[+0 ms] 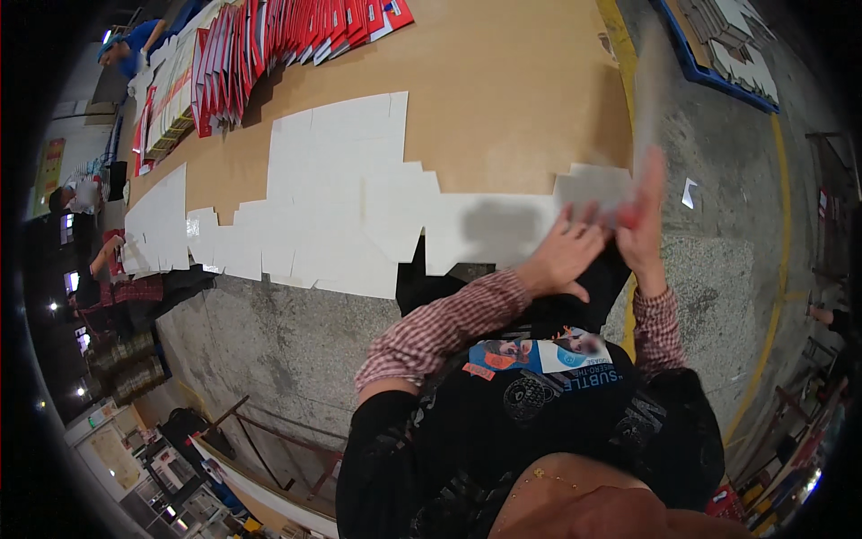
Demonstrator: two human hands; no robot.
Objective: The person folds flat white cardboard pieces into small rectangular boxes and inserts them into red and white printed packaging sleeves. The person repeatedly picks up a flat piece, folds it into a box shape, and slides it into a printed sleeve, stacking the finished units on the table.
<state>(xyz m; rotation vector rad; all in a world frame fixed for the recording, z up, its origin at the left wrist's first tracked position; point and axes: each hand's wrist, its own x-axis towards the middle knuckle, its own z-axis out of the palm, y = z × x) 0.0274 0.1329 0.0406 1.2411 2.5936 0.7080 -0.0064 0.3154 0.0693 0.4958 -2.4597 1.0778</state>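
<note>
A large white die-cut cardboard sheet (341, 193), with notches and tabs along its edges, lies flat across the near side of the brown table. My left hand (570, 256) rests on the sheet's right part, palm down with the fingers apart. Close beside it, my right hand (643, 225) is raised at the sheet's right end, its fingers partly smeared by motion. From it a long, thin, pale strip (658, 90) points away from me, too blurred to name. A small red patch between the hands is also unclear.
Red-and-white folded cartons (305, 31) stand in a row at the far left of the brown tabletop (521, 99). A blue pallet (718, 76) with stacked board lies at the far right. A white scrap (690, 193) is on the floor. Other people (130, 49) are at the left.
</note>
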